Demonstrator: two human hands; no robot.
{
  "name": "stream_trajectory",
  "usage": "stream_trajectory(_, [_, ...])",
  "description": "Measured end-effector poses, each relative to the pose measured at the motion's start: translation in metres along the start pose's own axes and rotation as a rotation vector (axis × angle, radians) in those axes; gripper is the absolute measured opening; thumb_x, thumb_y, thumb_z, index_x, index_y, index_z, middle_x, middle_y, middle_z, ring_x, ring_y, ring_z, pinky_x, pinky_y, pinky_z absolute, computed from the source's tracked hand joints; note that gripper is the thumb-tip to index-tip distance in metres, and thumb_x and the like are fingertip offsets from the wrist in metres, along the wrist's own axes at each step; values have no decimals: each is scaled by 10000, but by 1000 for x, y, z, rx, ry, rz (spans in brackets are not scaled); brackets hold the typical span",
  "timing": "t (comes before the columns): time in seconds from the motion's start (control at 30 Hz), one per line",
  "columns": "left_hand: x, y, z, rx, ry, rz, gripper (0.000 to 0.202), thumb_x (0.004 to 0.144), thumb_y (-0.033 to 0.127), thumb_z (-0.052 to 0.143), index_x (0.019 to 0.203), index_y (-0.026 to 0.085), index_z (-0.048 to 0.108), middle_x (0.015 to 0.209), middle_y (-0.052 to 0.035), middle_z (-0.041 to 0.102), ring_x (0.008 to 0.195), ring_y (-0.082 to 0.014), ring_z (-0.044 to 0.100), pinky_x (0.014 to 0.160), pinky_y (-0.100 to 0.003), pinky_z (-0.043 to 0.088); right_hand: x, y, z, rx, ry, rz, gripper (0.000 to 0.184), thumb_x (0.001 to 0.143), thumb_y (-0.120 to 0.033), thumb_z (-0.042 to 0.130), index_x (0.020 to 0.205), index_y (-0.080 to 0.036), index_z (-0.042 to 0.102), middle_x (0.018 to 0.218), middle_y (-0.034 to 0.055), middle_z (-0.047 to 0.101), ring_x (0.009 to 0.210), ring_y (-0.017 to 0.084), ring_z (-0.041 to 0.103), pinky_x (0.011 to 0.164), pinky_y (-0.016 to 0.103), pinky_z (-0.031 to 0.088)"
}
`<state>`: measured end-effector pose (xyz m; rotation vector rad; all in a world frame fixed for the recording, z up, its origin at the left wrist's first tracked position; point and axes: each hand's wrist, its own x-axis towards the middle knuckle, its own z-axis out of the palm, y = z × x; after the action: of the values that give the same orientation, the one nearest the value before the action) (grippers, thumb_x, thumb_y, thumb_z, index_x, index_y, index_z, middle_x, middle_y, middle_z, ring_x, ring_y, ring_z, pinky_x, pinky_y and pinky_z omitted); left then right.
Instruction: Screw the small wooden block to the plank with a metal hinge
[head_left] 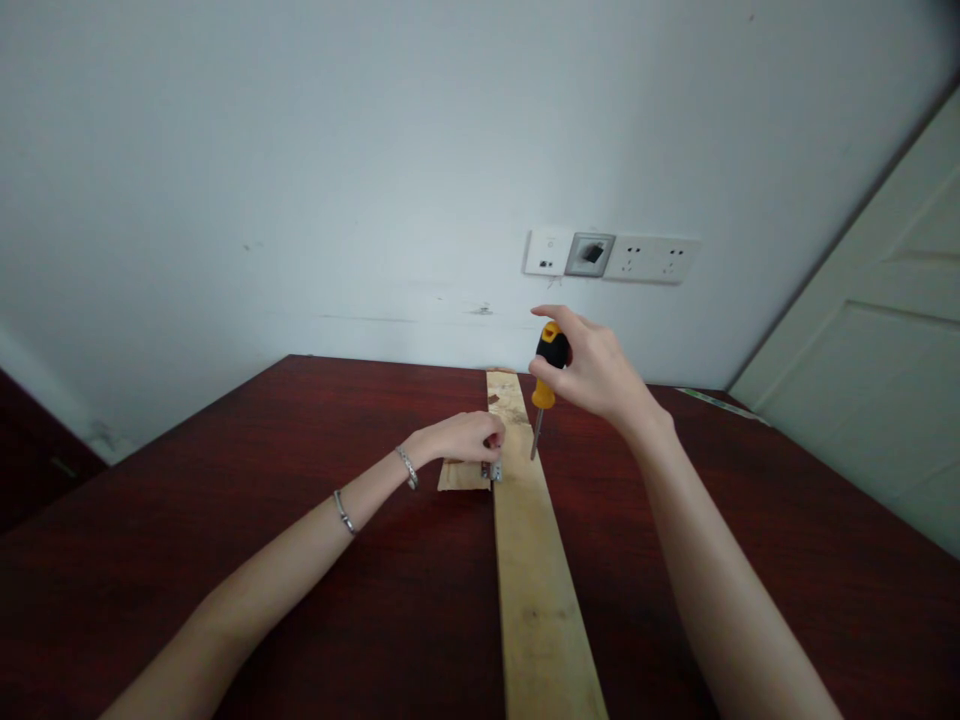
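My right hand [596, 368] grips a screwdriver [544, 395] by its yellow and black handle, index finger stretched out past the handle's end. The shaft points down, its tip at or just above the right side of a long wooden board [534, 580]. My left hand [466, 437] is closed, fingers curled down over a small silvery metal piece [492, 472] that looks like a hinge. That piece sits where the long board meets a short wooden piece [463, 477] at its left. Part of the metal is hidden under the fingers.
The boards lie on a dark red wooden table [360, 400] pushed against a white wall [300, 180]. Sockets [652, 258] and a black plug [593, 252] are on the wall. A flat patterned strip [720, 405] lies at the back right, near a pale panelled door [892, 350].
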<state>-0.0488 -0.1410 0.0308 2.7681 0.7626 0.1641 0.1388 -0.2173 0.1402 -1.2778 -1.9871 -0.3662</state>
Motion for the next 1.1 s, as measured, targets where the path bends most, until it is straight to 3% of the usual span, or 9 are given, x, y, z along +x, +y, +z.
stream_trajectory(0.13, [0, -7, -8, -58, 41, -5, 127, 777, 218, 590, 877, 145, 620, 908, -38, 650, 785, -142, 581, 667, -224, 401, 0, 0, -1, 6, 5, 3, 542, 748, -271, 535, 1276, -148, 529, 919, 128, 657, 727, 241, 569, 702, 369, 443])
stream_trajectory(0.27, [-8, -15, -26, -8, 97, -45, 135, 792, 218, 565, 884, 134, 619, 885, -37, 635, 756, -135, 557, 674, -234, 392, -1, -1, -2, 6, 6, 10, 549, 746, -267, 536, 1281, -146, 526, 924, 129, 656, 725, 240, 573, 707, 372, 444])
stream_trajectory(0.43, [-29, -45, -47, 106, 127, -151, 163, 809, 247, 543, 900, 141, 628, 964, -52, 636, 851, -160, 560, 754, -252, 402, -1, -1, -2, 13, 26, -1, 537, 748, -269, 537, 1273, -157, 529, 913, 123, 659, 727, 244, 579, 712, 386, 452])
stream_trajectory(0.63, [-71, -92, -64, 207, 0, -334, 184, 778, 268, 567, 895, 146, 642, 999, -60, 644, 859, -161, 563, 727, -235, 394, -2, -2, -4, -6, 36, 6, 546, 749, -273, 555, 1283, -167, 532, 920, 114, 676, 708, 241, 597, 685, 372, 455])
stream_trajectory(0.8, [-106, -116, -74, 266, -109, -500, 195, 750, 258, 585, 888, 141, 658, 966, -61, 667, 775, -143, 570, 644, -213, 381, -2, -2, -4, -11, 50, 2, 548, 751, -282, 577, 1285, -162, 548, 919, 119, 688, 699, 252, 613, 662, 374, 460])
stream_trajectory(1.1, [-139, -144, -64, 283, -268, -628, 151, 685, 220, 628, 805, 141, 673, 866, -55, 681, 691, -136, 550, 630, -219, 388, -4, -1, -4, -21, 74, -10, 548, 760, -292, 586, 1294, -174, 545, 915, 125, 692, 711, 267, 628, 663, 387, 469])
